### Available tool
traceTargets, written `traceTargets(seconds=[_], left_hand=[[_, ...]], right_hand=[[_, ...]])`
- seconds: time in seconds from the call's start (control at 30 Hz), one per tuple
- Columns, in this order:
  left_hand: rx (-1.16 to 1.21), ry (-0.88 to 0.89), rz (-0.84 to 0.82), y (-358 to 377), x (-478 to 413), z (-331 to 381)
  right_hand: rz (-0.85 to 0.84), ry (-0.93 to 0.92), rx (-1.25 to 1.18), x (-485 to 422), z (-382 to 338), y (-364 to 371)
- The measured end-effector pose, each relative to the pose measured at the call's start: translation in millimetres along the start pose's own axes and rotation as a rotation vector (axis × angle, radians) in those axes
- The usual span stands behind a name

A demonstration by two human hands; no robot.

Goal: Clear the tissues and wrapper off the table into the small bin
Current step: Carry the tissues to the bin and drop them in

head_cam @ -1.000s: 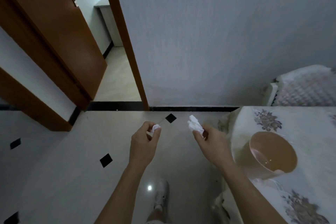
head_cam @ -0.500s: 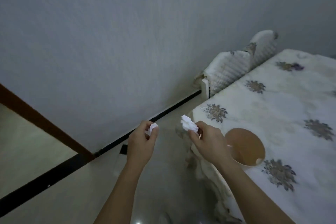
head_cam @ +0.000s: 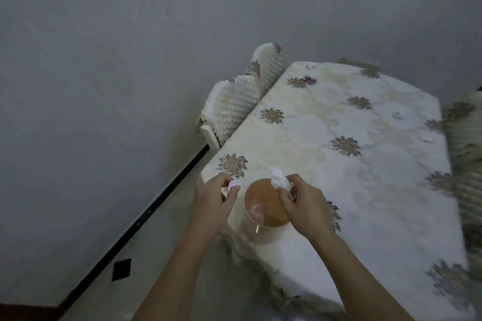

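A small beige bin stands near the close left corner of the table, which wears a cream cloth with floral prints. My right hand pinches a crumpled white tissue right above the bin's far rim. My left hand holds a small white wad just left of the bin, over the table's corner. Further scraps lie on the cloth: a purple wrapper, a white bit at the far edge, and white tissue pieces toward the right side.
Two chairs with quilted cream covers stand against the grey wall left of the table. Another covered chair is at the right edge. A black skirting line runs along the tiled floor.
My view swung right from the doorway to the table. Both hands, each still holding its paper, moved from over the floor to the bin; the right one now hovers above it.
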State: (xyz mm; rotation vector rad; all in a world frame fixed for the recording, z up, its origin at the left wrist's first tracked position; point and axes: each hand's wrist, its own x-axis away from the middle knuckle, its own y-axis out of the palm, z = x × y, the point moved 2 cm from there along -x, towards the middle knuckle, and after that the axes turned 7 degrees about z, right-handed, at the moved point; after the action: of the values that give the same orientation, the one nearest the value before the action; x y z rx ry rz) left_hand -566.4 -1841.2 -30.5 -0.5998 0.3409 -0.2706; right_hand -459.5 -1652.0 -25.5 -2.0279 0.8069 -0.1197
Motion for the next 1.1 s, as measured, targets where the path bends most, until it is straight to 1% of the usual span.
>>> traceTargets(seconds=[0.17,0.3,0.4,0.47,0.53,0.57,0.67,0.8,0.93,1.1], left_hand=[[-0.185,0.092,-0.035,32.2,-11.1,17.1],[-0.240,0.115,0.001,47.2,-13.8,25.8],[-0.350,0.180,0.004,57.6,-16.0,27.2],[-0.488,0.237,-0.024,61.7,-16.8,21.1],[-0.603,0.258,-0.054,61.1,-17.6,12.3],[-0.629,0.260,-0.061,59.4,-17.6,9.0],[-0.651,0.295,-0.052,53.2,-17.4,5.5],[-0.644,0.341,-0.012,47.7,-18.1,11.2],[-0.607,0.364,0.016,41.8,-21.9,17.8],[-0.572,0.392,-0.009,41.4,-31.1,36.7]], right_hand=[[-0.015,0.021,0.054,-3.6,20.1,-4.8],[-0.044,0.012,0.090,-7.9,23.0,-4.4],[-0.080,-0.004,0.119,-12.5,26.3,-0.4],[-0.113,-0.029,0.231,-13.4,30.5,5.1],[-0.085,-0.076,0.359,-12.9,35.3,8.8],[-0.064,-0.110,0.382,-12.8,37.2,9.8],[-0.021,-0.206,0.373,-15.8,39.1,9.1],[0.000,-0.254,0.354,-23.0,29.6,2.3],[0.032,-0.264,0.333,-30.0,17.1,-5.0],[0.087,-0.251,0.337,-32.5,14.0,-18.1]])
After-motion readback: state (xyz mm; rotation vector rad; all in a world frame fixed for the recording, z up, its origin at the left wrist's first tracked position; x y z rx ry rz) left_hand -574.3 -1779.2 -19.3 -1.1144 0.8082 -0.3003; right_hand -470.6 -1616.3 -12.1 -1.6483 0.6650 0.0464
